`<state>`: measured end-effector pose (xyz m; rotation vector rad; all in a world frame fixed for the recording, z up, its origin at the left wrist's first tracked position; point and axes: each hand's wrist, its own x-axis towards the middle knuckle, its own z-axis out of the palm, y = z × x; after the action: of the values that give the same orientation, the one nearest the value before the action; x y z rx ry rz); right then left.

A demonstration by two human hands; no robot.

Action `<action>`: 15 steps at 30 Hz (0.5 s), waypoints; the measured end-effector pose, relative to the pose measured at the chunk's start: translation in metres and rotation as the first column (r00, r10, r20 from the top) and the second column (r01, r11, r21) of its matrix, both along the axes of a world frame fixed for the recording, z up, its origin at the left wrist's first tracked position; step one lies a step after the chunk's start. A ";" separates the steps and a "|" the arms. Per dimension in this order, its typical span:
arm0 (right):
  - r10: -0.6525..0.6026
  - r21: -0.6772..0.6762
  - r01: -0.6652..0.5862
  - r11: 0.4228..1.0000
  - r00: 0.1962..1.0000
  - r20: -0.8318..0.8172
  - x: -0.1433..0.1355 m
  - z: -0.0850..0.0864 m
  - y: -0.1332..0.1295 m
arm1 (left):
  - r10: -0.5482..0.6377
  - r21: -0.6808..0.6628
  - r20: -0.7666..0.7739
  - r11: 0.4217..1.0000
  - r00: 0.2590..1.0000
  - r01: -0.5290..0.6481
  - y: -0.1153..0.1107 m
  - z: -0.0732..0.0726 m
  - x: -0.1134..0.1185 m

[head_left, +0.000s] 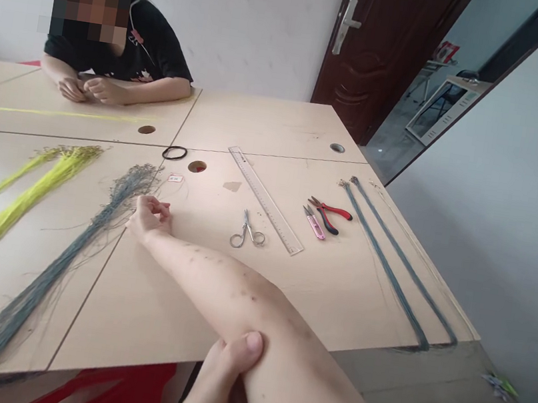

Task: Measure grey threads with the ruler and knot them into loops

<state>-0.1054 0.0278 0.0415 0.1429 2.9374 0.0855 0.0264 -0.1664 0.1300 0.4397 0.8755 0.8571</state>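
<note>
While yellow cords lie far left, the right hand, fingers curled and pinching a strand, rests at the grey bundle. The left hand grips the right forearm. Advise drawing single strands slowly to avoid tangles; scissors lie near.

Scissors, a clear ruler, red pliers and pink snips lie on the counter; yellow cord bundles spread at left.

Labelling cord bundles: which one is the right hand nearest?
The loose grey bundle left of centre; the right hand rests at its frayed top end. The yellow bundle and the two grey strands lie farther off.
</note>
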 end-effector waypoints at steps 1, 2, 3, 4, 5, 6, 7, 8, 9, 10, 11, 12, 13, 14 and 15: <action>-0.081 0.091 0.082 0.992 0.997 -0.019 0.000 -0.001 -0.001 | -0.008 -0.023 0.033 1.000 0.999 0.009 -0.001 -0.001 0.000; -0.150 0.170 0.155 0.973 0.988 -0.042 0.001 -0.002 -0.001 | -0.017 -0.046 0.066 0.999 0.998 0.020 -0.002 -0.003 0.001; -0.199 0.232 0.208 0.950 0.978 -0.064 0.001 -0.002 -0.002 | -0.025 -0.067 0.097 0.997 0.995 0.031 -0.004 -0.005 0.000; -0.235 0.280 0.250 0.927 0.968 -0.085 0.001 -0.002 -0.002 | -0.030 -0.083 0.122 0.996 0.992 0.040 -0.006 -0.007 0.000; -0.261 0.315 0.280 0.907 0.960 -0.103 0.001 -0.003 -0.002 | -0.033 -0.092 0.140 0.995 0.990 0.046 -0.007 -0.009 0.000; -0.280 0.340 0.304 0.890 0.953 -0.117 0.001 -0.003 -0.002 | -0.034 -0.096 0.154 0.994 0.987 0.049 -0.009 -0.011 -0.001; -0.292 0.354 0.319 0.879 0.948 -0.129 0.001 -0.003 -0.001 | -0.034 -0.098 0.167 0.994 0.985 0.051 -0.010 -0.013 -0.001; -0.301 0.362 0.332 0.871 0.943 -0.140 0.001 -0.004 -0.001 | -0.033 -0.097 0.178 0.994 0.983 0.051 -0.011 -0.014 0.000; -0.307 0.363 0.341 0.867 0.940 -0.149 0.001 -0.005 -0.001 | -0.032 -0.095 0.186 0.994 0.982 0.051 -0.011 -0.016 0.001; -0.312 0.360 0.349 0.865 0.937 -0.158 0.001 -0.006 -0.001 | -0.031 -0.090 0.193 0.995 0.981 0.049 -0.011 -0.017 0.002; -0.317 0.352 0.356 0.866 0.934 -0.166 0.001 -0.007 -0.001 | -0.030 -0.086 0.198 0.995 0.980 0.047 -0.011 -0.018 0.003; -0.321 0.340 0.363 0.868 0.931 -0.175 0.001 -0.009 -0.001 | -0.026 -0.083 0.205 0.996 0.978 0.044 -0.010 -0.020 0.005; -0.325 0.325 0.369 0.871 0.928 -0.184 0.001 -0.011 -0.001 | -0.021 -0.075 0.208 0.996 0.978 0.038 -0.009 -0.021 0.006; -0.327 0.306 0.373 0.876 0.925 -0.193 0.002 -0.013 -0.001 | -0.021 -0.054 0.201 0.998 0.979 0.033 -0.008 -0.023 0.006; -0.328 0.283 0.375 0.883 0.923 -0.202 0.002 -0.014 -0.002 | -0.026 -0.021 0.177 0.999 0.984 0.030 -0.006 -0.024 0.005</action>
<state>-0.1033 0.0258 0.0272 0.7613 2.9629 0.5140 0.0317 -0.1720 0.1057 0.3485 0.7135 0.8456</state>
